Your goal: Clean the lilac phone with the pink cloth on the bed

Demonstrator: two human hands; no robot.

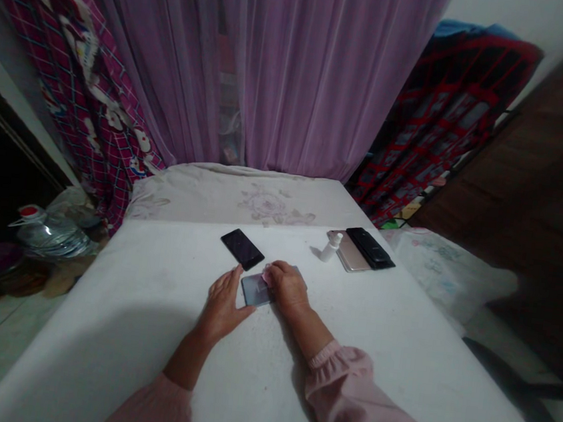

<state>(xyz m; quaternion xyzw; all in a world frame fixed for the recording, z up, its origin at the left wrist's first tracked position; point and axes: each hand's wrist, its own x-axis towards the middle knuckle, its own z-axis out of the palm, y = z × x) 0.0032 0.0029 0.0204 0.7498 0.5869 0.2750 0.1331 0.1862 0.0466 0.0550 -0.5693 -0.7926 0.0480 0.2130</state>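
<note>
A grey phone [254,290] lies flat on the white table [151,305], between my two hands. My left hand [224,302] rests flat beside its left edge, fingers touching the phone and steadying it. My right hand [288,285] lies over the phone's right half, with its fingers closed on a small pink cloth [267,275] pressed against the screen. A black phone [242,248] lies just beyond, apart from both hands.
A small white bottle [330,247] stands at the back right, next to a rose-gold phone [351,253] and a black phone [371,248]. A purple curtain [296,71] hangs behind. A water jug [51,230] sits on the floor at the left.
</note>
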